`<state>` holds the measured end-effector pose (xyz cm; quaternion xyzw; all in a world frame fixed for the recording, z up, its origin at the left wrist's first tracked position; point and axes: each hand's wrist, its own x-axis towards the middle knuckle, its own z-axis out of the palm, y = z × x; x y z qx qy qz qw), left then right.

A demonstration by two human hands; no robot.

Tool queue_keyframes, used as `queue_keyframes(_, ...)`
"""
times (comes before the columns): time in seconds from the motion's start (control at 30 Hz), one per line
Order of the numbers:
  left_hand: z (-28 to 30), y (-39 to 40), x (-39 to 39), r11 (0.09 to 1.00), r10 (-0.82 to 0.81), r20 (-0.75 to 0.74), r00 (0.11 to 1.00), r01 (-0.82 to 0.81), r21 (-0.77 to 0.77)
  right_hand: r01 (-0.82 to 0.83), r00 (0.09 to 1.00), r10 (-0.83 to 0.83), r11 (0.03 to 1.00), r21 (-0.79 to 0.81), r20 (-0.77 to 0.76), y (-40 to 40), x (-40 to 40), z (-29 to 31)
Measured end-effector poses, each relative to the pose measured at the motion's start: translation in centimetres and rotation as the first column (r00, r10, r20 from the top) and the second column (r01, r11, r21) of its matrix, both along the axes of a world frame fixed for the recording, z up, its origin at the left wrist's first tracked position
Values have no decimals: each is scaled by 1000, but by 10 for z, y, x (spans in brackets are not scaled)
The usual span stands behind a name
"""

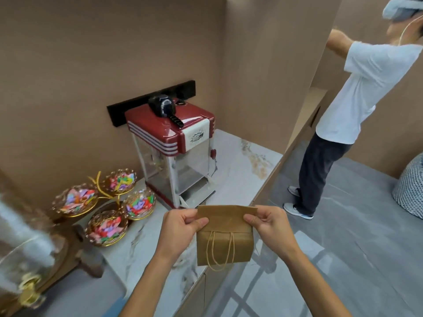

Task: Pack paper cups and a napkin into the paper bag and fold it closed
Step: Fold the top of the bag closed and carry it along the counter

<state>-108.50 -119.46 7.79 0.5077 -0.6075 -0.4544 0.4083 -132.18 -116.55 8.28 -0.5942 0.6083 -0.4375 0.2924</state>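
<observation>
A brown paper bag (225,244) with twine handles hangs in the air over the front edge of the marble counter (238,165). Its top is folded over toward me as a flap. My left hand (183,227) pinches the flap's left end. On the flap's right end my right hand (266,221) pinches in the same way. The handles dangle down the bag's front. What is inside the bag is hidden. No cups or napkin show anywhere.
A red popcorn machine (176,152) stands on the counter behind the bag. A gold stand with several glass dishes of coloured paper (107,202) sits at the left. A person in a white shirt (357,106) stands on the grey floor at the right.
</observation>
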Motion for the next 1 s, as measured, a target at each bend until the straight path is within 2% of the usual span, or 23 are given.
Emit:
queue_keyframes(0.27, -12, -101, -95, 998, 55, 72, 996, -55, -6, -71, 997, 70, 997, 28, 17, -115, -97, -12)
queue_keyframes(0.4, -12, -150, -162, 984, 177, 86, 980, -174, -38, -169, 986, 169, 986, 17, -1, -185, -162, -8)
queue_keyframes(0.6, -13, -216, -239, 962, 272, 118, 955, -271, -19, -268, 962, 269, 963, 36, -39, -276, -244, -3)
queue_keyframes(0.73, -15, -251, -272, 916, 401, 190, 896, -399, -51, -360, 933, 360, 930, 72, 13, -329, -271, -12)
queue_keyframes(1.0, -32, -332, -300, 836, 533, 245, 810, -548, -8, -472, 876, 480, 873, 121, -46, -440, -279, -35)
